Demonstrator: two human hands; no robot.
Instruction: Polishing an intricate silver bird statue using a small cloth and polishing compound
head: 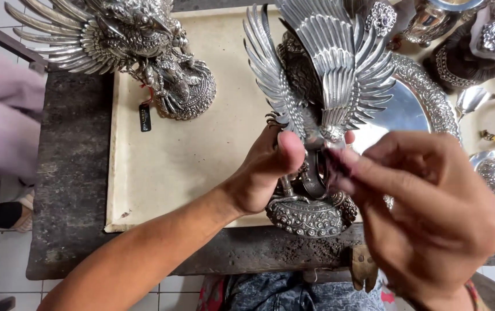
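The left hand (265, 173) is curled around the middle of a silver winged bird statue (322, 92), thumb up along its front and fingers wrapped out of sight behind — a firm hold on the body just under the spread wings. The statue stands upright on its round embossed base (311, 217), which sits at the near edge of a cream mat (201, 132) on the dark stone worktop (74, 173).

The right hand (432, 213) is close to the camera and blurred; its fingers are bunched together, tips pressed against the statue's lower body beside the left thumb. Something dark shows at the fingertips, but I cannot tell what it is or whether it is held.

To the left, the mat is bare between this statue and a 2nd silver bird statue (138, 52) at the far left corner, with a small black tag (145, 117) hanging from it. To the right the room is tight: a round silver tray (426, 98) lies just behind the wings, and other silver pieces (489, 46) crowd the far right. The worktop's front edge runs just below the base, with tiled floor (0, 259) beyond it.
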